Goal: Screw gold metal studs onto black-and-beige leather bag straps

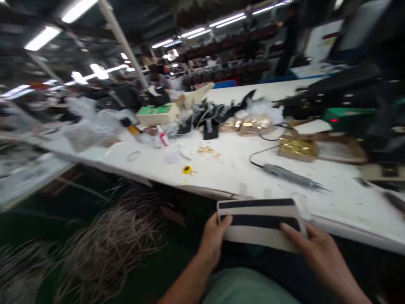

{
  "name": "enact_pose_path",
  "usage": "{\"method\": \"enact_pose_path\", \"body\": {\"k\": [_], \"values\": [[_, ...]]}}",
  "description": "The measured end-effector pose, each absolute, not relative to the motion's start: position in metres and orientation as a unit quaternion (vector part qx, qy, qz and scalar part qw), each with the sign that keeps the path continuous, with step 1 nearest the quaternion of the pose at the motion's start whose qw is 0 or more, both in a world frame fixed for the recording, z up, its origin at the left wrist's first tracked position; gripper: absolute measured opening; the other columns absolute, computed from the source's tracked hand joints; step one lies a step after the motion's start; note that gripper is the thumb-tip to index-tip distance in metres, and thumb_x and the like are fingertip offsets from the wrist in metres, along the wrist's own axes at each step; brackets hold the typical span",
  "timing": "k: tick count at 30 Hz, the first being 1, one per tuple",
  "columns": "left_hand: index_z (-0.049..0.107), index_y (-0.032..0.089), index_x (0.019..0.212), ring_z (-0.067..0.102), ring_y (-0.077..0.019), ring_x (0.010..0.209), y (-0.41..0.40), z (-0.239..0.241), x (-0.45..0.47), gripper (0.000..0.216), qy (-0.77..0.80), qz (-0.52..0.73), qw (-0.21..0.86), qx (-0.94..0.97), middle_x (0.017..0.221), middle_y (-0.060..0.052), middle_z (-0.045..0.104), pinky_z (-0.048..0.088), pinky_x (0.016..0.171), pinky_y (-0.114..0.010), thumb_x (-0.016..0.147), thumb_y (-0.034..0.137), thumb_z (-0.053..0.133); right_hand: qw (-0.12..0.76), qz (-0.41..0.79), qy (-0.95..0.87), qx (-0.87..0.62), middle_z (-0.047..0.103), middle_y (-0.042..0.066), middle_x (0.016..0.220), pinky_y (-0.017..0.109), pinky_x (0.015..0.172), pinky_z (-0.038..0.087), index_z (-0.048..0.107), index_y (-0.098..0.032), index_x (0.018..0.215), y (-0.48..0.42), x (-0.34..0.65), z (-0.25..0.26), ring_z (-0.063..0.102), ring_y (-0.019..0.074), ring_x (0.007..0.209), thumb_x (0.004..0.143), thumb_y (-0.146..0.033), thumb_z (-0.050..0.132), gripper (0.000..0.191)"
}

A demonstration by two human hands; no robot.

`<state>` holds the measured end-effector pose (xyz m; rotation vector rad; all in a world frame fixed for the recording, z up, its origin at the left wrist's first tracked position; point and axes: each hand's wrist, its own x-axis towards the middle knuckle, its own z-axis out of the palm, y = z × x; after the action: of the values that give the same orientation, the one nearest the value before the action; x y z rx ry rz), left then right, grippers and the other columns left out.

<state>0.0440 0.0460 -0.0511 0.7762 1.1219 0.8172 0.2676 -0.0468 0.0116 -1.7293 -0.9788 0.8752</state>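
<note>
Between my two hands is a flat cream panel with black stripes (259, 234), held at the table's front edge and tilted toward me. My left hand (212, 238) grips its left end, thumb on the front face. At the right end my right hand (313, 245) has its thumb pressed on the lower black stripe, with the fingers behind the panel. Just beyond, on the white table (228, 179), lies a grey pen-shaped electric tool (287, 176) with a thin metal tip and a black cord. A small yellow ring-shaped roll (187, 169) sits near the front edge.
Small gold metal pieces (207, 150) are scattered mid-table. Behind them are black cut pieces (210, 128) and bagged gold parts (255, 124). A box of gold pieces (297, 147) stands to the right. Left below, a heap of pale strips (114, 245) covers the floor.
</note>
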Motion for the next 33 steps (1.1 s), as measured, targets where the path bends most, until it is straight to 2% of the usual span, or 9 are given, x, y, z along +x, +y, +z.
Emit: {"method": "enact_pose_path", "body": {"k": [1,4,8,12,16,19,22,27,33], "values": [[0.071,0.015,0.096,0.068,-0.0256,0.094,0.056,-0.052,0.042,0.048,0.512,0.349,0.693,0.369,0.099,-0.011,0.075,0.054,0.083,-0.036,0.069,0.052,0.082,0.456,0.383,-0.380,-0.708,0.074,0.008,0.088,0.039,0.073,0.059,0.075,-0.018,0.107,-0.049,0.279,0.013,0.068,0.0327,0.085,0.083,-0.060,0.070,0.049],[0.068,0.016,0.104,0.068,-0.0255,0.100,0.081,-0.054,0.040,0.052,0.519,0.344,0.642,0.447,0.104,-0.011,0.073,0.055,0.087,-0.038,0.071,0.055,0.080,0.464,0.450,-0.371,-0.667,0.074,0.007,0.091,0.035,0.069,0.056,0.073,-0.017,0.109,-0.043,0.303,0.018,0.068,0.0285,0.082,0.086,-0.058,0.067,0.047],[0.065,0.019,0.118,0.067,-0.0254,0.110,0.095,-0.034,0.046,0.052,0.495,0.361,0.514,0.601,0.116,-0.011,0.070,0.052,0.101,-0.042,0.077,0.048,0.078,0.463,0.513,-0.398,-0.603,0.070,0.004,0.084,0.027,0.061,0.048,0.069,-0.017,0.095,-0.032,0.312,0.024,0.063,0.0216,0.074,0.090,-0.061,0.063,0.044],[0.065,0.022,0.126,0.062,-0.0267,0.124,0.107,0.004,0.078,0.045,0.398,0.297,0.466,0.732,0.131,-0.011,0.068,0.043,0.114,-0.045,0.085,0.039,0.073,0.447,0.572,-0.397,-0.562,0.069,0.003,0.082,0.028,0.064,0.048,0.068,-0.017,0.093,-0.022,0.319,0.025,0.063,0.0202,0.074,0.091,-0.064,0.061,0.048],[0.063,0.022,0.132,0.062,-0.0267,0.124,0.121,0.030,0.114,0.057,0.302,0.185,0.574,0.738,0.131,-0.009,0.069,0.047,0.109,-0.041,0.080,0.039,0.079,0.428,0.631,-0.395,-0.513,0.070,0.004,0.085,0.028,0.064,0.048,0.069,-0.015,0.097,-0.004,0.330,0.026,0.063,0.0188,0.072,0.089,-0.065,0.063,0.050],[0.067,0.018,0.123,0.070,-0.0250,0.104,0.128,0.030,0.126,0.055,0.246,0.092,0.706,0.657,0.116,-0.009,0.074,0.056,0.091,-0.037,0.075,0.038,0.083,0.413,0.633,-0.414,-0.508,0.069,0.003,0.081,0.026,0.060,0.045,0.069,-0.015,0.095,0.009,0.336,0.028,0.061,0.0164,0.066,0.088,-0.064,0.066,0.050],[0.071,0.015,0.112,0.072,-0.0209,0.086,0.131,0.017,0.124,0.052,0.267,0.065,0.771,0.574,0.101,-0.007,0.076,0.057,0.082,-0.034,0.068,0.037,0.088,0.392,0.630,-0.439,-0.507,0.067,0.001,0.077,0.024,0.056,0.042,0.069,-0.016,0.094,0.019,0.338,0.029,0.058,0.0145,0.063,0.089,-0.061,0.066,0.045],[0.075,0.013,0.104,0.071,-0.0208,0.080,0.127,-0.004,0.112,0.053,0.317,0.099,0.781,0.529,0.095,-0.007,0.077,0.055,0.080,-0.035,0.063,0.043,0.090,0.343,0.570,-0.507,-0.548,0.063,0.000,0.072,0.024,0.050,0.035,0.070,-0.017,0.089,0.041,0.331,0.028,0.052,0.0128,0.058,0.091,-0.062,0.063,0.045],[0.078,0.013,0.098,0.068,-0.0204,0.082,0.122,-0.012,0.092,0.043,0.329,0.202,0.751,0.535,0.091,-0.005,0.076,0.052,0.079,-0.031,0.071,0.046,0.085,0.300,0.513,-0.587,-0.550,0.071,0.003,0.084,0.027,0.061,0.045,0.075,-0.020,0.093,0.077,0.316,0.039,0.061,0.0189,0.074,0.090,-0.061,0.064,0.042]]}}
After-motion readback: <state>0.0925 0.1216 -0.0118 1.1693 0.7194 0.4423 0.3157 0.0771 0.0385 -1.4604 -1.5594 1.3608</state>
